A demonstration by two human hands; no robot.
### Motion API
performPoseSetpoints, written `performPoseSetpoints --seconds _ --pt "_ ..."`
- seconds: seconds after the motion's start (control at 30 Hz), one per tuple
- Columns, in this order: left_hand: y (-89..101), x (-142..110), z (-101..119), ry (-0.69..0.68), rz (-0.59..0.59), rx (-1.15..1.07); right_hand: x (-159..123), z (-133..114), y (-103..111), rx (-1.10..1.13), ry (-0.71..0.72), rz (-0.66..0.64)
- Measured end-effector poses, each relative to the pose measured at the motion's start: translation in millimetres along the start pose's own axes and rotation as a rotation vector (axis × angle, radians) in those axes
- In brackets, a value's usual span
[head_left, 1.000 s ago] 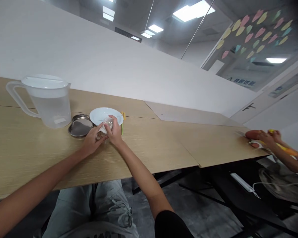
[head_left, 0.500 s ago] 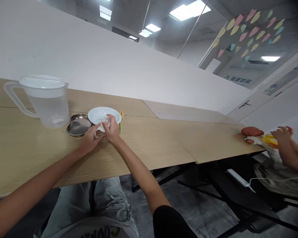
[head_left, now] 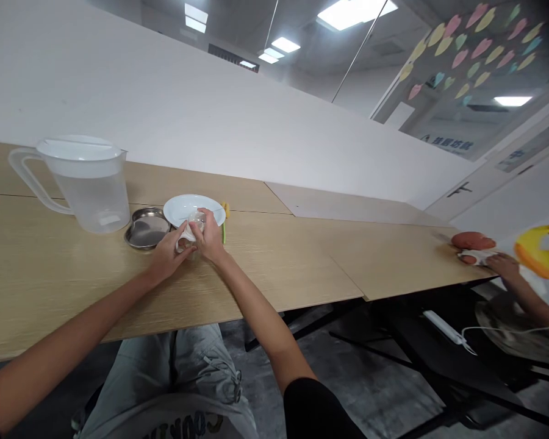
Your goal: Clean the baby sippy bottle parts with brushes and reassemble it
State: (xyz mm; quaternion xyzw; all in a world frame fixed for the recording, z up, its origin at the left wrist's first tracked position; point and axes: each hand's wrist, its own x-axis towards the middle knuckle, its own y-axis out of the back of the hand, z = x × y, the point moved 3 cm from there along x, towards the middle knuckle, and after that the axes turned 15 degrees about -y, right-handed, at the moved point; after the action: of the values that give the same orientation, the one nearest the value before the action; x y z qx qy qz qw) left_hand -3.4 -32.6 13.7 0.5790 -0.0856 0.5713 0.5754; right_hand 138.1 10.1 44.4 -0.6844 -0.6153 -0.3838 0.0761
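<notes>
Both my hands meet over the wooden table (head_left: pixel 265 268) around a small clear glass (head_left: pixel 194 223). My left hand (head_left: pixel 167 251) is closed on a white cloth (head_left: pixel 183 236) pressed against the glass. My right hand (head_left: pixel 210 234) grips the glass from the right side. Just behind them lies a white plate (head_left: pixel 183 208), with a yellow-green utensil (head_left: pixel 224 221) beside its right rim. A steel dish (head_left: pixel 146 227) sits left of the plate.
A clear plastic pitcher (head_left: pixel 89 183) with a lid stands at the left. At the far right another person's hand (head_left: pixel 503 263) rests by a reddish sweet potato (head_left: pixel 472 240), and a yellow object (head_left: pixel 540 251) is raised there. A white partition runs behind the table.
My hands have stayed on the glass and cloth with only small shifts. At the right, the other person's yellow object has risen from the table.
</notes>
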Motion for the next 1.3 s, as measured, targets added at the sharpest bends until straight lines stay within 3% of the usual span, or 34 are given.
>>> performPoseSetpoints --seconds 0.43,0.83,1.3 --pt "1.5 1 0 -0.033 0.007 0.045 1 0 0 -0.051 0.034 -0.034" --pt "-0.8 0 -3 -0.033 0.016 0.045 -6 -3 -4 -0.075 -0.035 0.071" --pt "3.1 3 1 0.058 0.024 -0.044 -9 -4 -7 -0.007 -0.099 0.103"
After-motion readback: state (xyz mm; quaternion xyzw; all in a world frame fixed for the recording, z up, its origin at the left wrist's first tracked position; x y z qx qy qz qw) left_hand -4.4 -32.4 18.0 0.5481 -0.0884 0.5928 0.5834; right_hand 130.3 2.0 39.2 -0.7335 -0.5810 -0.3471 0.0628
